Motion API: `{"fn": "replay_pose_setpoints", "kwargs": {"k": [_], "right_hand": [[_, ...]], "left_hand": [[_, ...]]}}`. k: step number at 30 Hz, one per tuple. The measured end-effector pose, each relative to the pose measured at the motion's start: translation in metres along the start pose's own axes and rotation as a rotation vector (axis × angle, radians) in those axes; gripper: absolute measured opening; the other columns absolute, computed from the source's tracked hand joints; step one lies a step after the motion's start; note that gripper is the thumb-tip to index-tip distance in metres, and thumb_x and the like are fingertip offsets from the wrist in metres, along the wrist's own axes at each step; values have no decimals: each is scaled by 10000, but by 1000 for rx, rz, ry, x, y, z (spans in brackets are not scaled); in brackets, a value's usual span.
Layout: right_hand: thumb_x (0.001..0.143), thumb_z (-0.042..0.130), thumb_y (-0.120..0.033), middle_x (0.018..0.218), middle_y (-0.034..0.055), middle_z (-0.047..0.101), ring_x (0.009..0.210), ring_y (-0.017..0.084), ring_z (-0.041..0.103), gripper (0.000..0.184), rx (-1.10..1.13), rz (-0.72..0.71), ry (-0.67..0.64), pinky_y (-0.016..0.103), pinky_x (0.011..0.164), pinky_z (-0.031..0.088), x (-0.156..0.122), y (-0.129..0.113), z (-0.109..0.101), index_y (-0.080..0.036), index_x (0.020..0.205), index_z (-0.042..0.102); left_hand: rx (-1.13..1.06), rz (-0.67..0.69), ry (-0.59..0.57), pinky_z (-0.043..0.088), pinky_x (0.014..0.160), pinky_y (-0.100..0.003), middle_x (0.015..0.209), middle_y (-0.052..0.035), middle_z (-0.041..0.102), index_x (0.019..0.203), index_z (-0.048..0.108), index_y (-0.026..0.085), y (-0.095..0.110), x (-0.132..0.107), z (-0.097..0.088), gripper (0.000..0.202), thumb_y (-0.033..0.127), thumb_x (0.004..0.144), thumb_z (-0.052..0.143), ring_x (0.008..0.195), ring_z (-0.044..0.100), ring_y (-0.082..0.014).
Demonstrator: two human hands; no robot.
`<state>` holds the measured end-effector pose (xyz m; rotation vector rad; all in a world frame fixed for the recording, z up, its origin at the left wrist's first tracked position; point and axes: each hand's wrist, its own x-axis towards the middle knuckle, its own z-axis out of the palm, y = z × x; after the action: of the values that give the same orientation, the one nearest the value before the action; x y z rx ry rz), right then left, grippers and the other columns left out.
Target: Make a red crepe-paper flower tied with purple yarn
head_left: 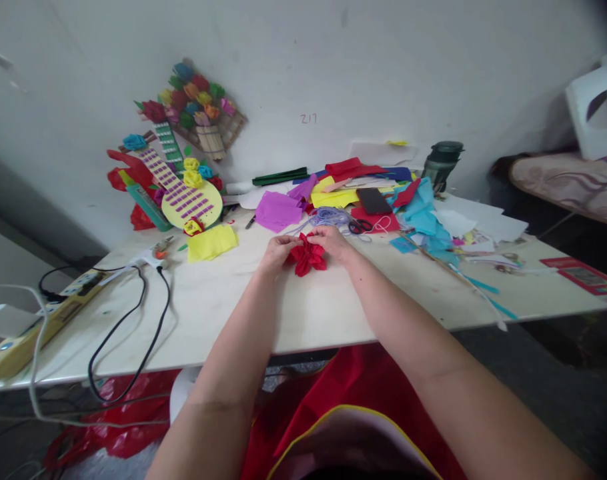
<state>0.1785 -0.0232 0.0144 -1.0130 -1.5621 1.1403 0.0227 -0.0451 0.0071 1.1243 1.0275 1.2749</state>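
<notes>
A red crepe-paper flower (307,259) with several spread petals is held just over the table (323,313) in front of me. My left hand (278,252) pinches its left edge between thumb and fingers. On the opposite side, my right hand (332,243) grips the upper right petals, fingers closed. Small parts of the flower are hidden behind my fingertips. Just beyond the hands lies a bundle of pale purple cord (328,217), with black-handled scissors (360,227) to its right.
Purple (278,212) and yellow paper (212,243) lie beyond and left. A phone (373,201) rests among coloured sheets near a dark bottle (441,167). At left are a glue gun (151,259), its black cable, a power strip (58,313) and a flower-decorated guitar craft (193,203).
</notes>
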Motion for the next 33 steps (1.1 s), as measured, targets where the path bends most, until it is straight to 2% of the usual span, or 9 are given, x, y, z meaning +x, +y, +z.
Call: {"fn": "replay_pose_setpoints", "kwargs": {"k": [7, 14, 21, 26, 33], "right_hand": [[613, 593, -175, 507, -34, 550, 485, 96, 481, 23, 51, 30, 16, 237, 519, 383, -2, -4, 2, -159, 626, 585], [600, 601, -172, 542, -40, 576, 512, 90, 500, 62, 77, 25, 6, 230, 539, 392, -1, -2, 3, -155, 660, 592], [586, 583, -153, 532, -72, 545, 501, 86, 485, 187, 115, -26, 22, 227, 554, 391, 3, 2, 4, -181, 771, 573], [576, 562, -128, 615, -32, 584, 590, 96, 520, 94, 34, -118, 29, 248, 636, 421, 8, 6, 3, -165, 660, 585], [616, 602, -208, 631, -3, 609, 622, 120, 521, 38, -26, -108, -2, 260, 623, 423, 1, -1, -1, -176, 606, 620]], "left_hand": [[25, -6, 17, 349, 456, -244, 482, 1, 556, 615, 610, 138, -1, -1, 0, 157, 216, 497, 677, 426, 477, -109], [71, 5, 39, 356, 465, -246, 470, 3, 541, 596, 606, 136, -3, 2, -1, 173, 256, 510, 696, 432, 477, -109], [41, 27, 67, 338, 450, -226, 462, 16, 538, 602, 594, 141, -3, 1, -2, 140, 218, 508, 663, 419, 466, -98], [71, 59, 84, 335, 454, -225, 458, 16, 526, 587, 590, 141, 0, -1, 0, 149, 249, 523, 670, 424, 456, -92], [120, 72, 117, 342, 446, -227, 450, 23, 509, 584, 592, 144, 2, -1, 0, 172, 272, 522, 689, 420, 440, -90]]}}
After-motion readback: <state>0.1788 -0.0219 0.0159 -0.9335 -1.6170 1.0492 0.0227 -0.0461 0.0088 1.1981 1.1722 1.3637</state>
